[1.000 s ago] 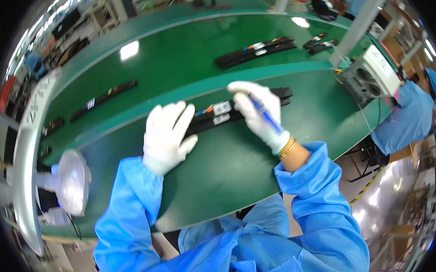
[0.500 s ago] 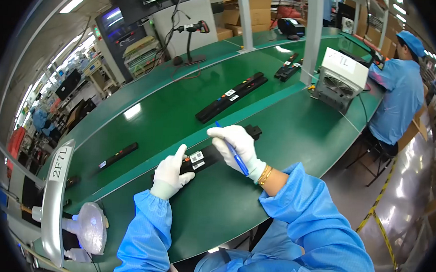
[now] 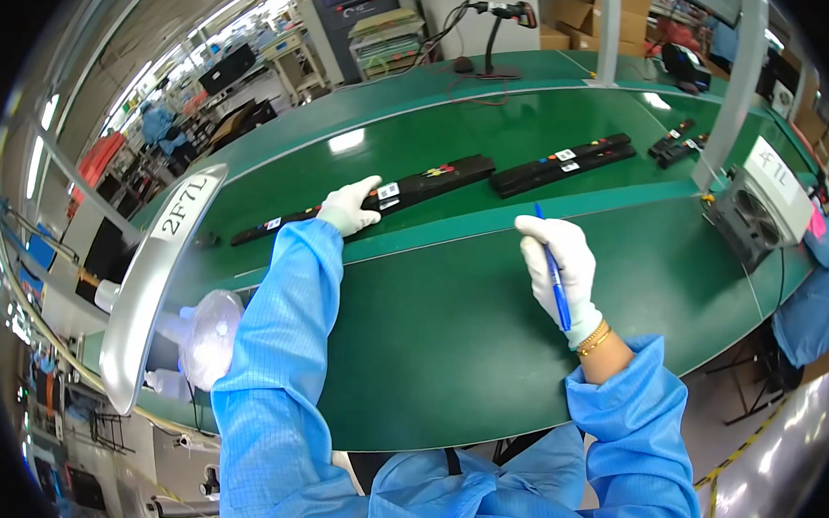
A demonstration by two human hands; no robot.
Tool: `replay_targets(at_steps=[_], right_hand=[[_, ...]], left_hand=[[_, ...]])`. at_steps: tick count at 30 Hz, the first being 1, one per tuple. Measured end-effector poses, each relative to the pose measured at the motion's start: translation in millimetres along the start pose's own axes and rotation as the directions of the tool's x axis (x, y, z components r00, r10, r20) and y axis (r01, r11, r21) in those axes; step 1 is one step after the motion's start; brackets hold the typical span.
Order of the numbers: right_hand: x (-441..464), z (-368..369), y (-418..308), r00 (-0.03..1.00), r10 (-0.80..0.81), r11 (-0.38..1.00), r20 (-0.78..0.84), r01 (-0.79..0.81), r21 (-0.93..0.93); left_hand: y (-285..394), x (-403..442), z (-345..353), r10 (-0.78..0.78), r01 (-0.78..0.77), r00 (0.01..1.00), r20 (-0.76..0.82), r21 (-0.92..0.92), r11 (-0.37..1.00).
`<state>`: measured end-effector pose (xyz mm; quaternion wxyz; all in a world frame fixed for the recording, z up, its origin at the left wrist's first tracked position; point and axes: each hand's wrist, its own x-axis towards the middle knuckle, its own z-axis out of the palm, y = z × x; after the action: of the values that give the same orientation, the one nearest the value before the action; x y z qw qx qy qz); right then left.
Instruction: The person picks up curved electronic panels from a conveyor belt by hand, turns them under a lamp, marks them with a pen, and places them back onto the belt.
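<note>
My left hand (image 3: pixel 352 207), in a white glove, is closed around the left end of a long black bar (image 3: pixel 437 178) with white labels and coloured wires or connectors. That bar lies over the green conveyor belt (image 3: pixel 287 185), beyond the near strip of bench. My right hand (image 3: pixel 564 272), also gloved, holds a blue pen (image 3: pixel 555 283) above the green bench top (image 3: pixel 428 354). Another thin black bar (image 3: pixel 271 228) extends to the left of my left hand. Two more black bars (image 3: pixel 565 164) lie side by side on the belt to the right.
A silver lamp (image 3: pixel 165 283) marked 2F7L stands at left, near a clear plastic dome (image 3: pixel 211 340). At right are a fan unit (image 3: pixel 759 207), a metal post (image 3: pixel 734 98) and a co-worker's blue sleeve (image 3: pixel 828 238). Small black parts (image 3: pixel 678 146) lie on the far belt.
The labelled black bar has gone from the near bench to the belt with my left hand. My right hand still holds the pen, now away from the bar. The view has swung left.
</note>
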<state>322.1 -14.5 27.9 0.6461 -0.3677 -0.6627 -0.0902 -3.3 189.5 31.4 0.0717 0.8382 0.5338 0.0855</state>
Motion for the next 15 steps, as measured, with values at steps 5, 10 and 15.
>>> replay_targets(at_steps=[5, 10, 15], right_hand=[[-8, 5, 7, 0.998, 0.053, 0.998, 0.042, -0.052, -0.032], [-9, 6, 7, 0.998, 0.055, 0.997, 0.034, -0.053, -0.055], [-10, 5, 3, 0.983, 0.159, 0.985, 0.087, -0.164, 0.057]], left_hand=[[-39, 15, -6, 0.021, -0.041, 0.994, -0.108, -0.185, 0.982], [-89, -12, -17, -0.299, 0.35, 0.937, -0.181, 0.473, 0.809], [-112, -33, -14, -0.527, 0.449, 0.85, -0.03, 0.567, 0.691]])
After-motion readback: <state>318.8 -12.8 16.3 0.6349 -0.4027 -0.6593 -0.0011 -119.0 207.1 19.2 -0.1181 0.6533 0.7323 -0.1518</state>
